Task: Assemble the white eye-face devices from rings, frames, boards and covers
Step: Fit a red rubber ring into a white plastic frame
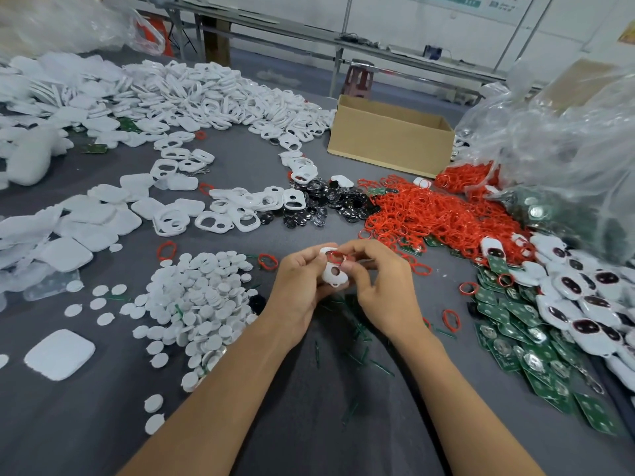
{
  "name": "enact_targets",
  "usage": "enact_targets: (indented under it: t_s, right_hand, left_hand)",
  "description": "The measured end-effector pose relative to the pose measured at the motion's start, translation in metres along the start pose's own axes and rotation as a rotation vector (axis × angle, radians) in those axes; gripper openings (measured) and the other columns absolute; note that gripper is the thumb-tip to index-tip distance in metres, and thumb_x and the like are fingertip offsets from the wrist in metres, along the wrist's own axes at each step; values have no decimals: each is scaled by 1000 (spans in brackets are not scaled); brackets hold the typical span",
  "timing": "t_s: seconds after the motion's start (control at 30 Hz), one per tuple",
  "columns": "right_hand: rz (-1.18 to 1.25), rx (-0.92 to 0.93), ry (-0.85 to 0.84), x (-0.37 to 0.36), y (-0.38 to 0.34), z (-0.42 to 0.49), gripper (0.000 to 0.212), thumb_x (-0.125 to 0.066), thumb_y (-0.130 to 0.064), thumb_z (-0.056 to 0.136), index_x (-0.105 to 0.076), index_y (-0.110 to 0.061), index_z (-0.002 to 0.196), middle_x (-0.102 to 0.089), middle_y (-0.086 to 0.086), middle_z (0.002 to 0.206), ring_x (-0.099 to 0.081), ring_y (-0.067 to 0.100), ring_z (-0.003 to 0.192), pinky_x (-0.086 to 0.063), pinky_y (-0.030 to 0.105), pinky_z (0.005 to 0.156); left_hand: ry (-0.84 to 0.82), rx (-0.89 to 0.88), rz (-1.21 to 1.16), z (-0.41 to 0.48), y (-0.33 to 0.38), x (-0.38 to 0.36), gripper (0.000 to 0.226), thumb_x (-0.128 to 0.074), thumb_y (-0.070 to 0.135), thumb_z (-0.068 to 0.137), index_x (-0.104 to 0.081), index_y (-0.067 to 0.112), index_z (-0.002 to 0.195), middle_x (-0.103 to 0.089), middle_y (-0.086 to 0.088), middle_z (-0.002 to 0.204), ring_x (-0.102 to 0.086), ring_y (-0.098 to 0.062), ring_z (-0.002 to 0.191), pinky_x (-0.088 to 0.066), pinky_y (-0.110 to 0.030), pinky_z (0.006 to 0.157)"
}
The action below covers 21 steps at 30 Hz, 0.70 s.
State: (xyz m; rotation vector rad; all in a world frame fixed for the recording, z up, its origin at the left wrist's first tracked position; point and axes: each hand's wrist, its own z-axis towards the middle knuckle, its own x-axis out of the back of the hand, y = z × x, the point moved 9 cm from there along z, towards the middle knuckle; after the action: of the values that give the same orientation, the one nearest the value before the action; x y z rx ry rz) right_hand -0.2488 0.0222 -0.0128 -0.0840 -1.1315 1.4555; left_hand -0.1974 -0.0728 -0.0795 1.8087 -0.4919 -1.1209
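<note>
White frame [334,277]: left hand [298,286] grips | red ring [335,256]: right hand [385,286] pinches | grey table [309,407] beneath

Both hands [302,283] [381,286] grip a white frame [332,274] bearing a red ring [335,256]

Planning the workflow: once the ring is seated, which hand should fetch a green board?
Probably right: the green boards lie nearest the right hand, while the left hand grips the white frame.
</note>
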Motion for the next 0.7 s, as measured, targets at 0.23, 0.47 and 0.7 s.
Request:
enact_targets:
  t_s: [0.23, 0.47, 0.7]
  right_hand:
    - [-22, -30, 2, 1, 1, 0, 23, -69, -2, 81, -65, -18, 97, -69, -4, 91, -62, 9, 81, -48, 24, 79]
    - [-33, -38, -6, 2, 0, 2, 28, -70, 4, 76, -67, -18, 93, -69, -8, 87, -60, 1, 76, -47, 18, 76]
    - [27, -122, -6, 5, 3, 4, 33, -73, 5, 73, -68, -26, 82, -69, -9, 78, -62, 0, 73, -47, 16, 70]
  left_hand:
    - [-67, -17, 48, -3, 2, -6, 31, -40, 5, 101, -69, 13, 97, -73, -5, 89, -64, -16, 81, -57, -33, 74]
    - [-56, -32, 44, -3, 2, -4, 26, -44, 9, 101, -70, 11, 98, -72, -8, 90, -63, -19, 83, -55, -36, 76]
    - [-45, -61, 93, -5, 3, -3, 25, -46, 9, 100, -71, 13, 96, -72, -5, 86, -62, -16, 78, -56, -28, 68]
